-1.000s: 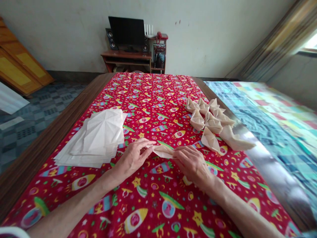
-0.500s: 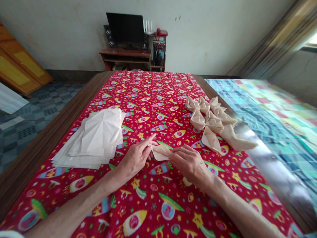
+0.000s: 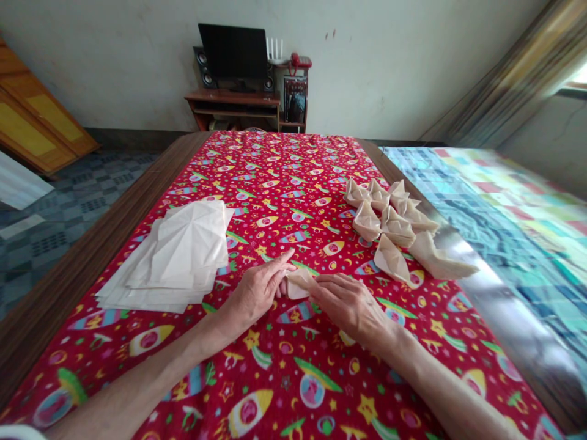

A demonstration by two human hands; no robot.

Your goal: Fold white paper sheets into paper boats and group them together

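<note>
A small folded piece of cream paper (image 3: 299,285) lies low over the red patterned cloth, between my two hands. My left hand (image 3: 260,289) grips its left end, with the index finger stretched out above it. On the other end, my right hand (image 3: 345,300) has its fingers pressed together around the paper; its thumb is hidden. Left of my hands lies a stack of creased paper sheets (image 3: 183,244), the top one marked with star-like fold lines. Several folded paper boats (image 3: 397,225) stand in a cluster to the right.
The cloth (image 3: 284,189) covers the middle of a brown wooden surface (image 3: 59,269). A bed-like surface with a checked cover (image 3: 495,208) adjoins on the right. At the far wall, a monitor (image 3: 233,54) stands on a small desk (image 3: 233,101).
My hands have drawn slightly closer together, the left one shifting a little to the right. Less of the folded paper shows between them. The stack and the boats have stayed in place.
</note>
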